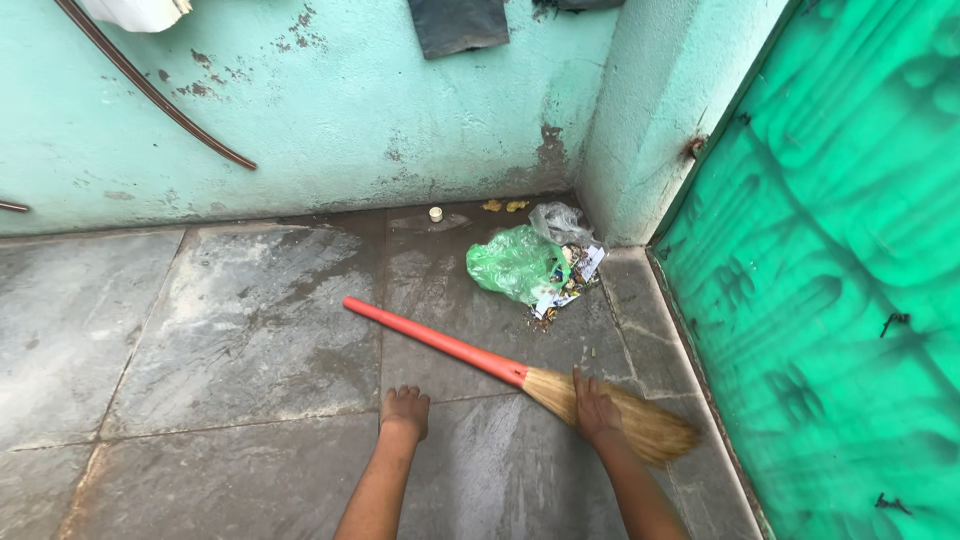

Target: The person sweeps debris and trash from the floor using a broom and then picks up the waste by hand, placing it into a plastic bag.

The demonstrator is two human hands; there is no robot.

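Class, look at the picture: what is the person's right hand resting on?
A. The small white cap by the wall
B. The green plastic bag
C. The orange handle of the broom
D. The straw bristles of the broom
D: the right hand lies on the straw bristles of the broom, beyond the orange handle.

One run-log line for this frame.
left hand: on floor | right hand: on broom bristles | green bag: corner

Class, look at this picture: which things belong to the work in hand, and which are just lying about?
In hand: broom under right hand; left hand on floor; rubbish pile with green bag.

Lying about: small cap, dark cloth, hose on wall.
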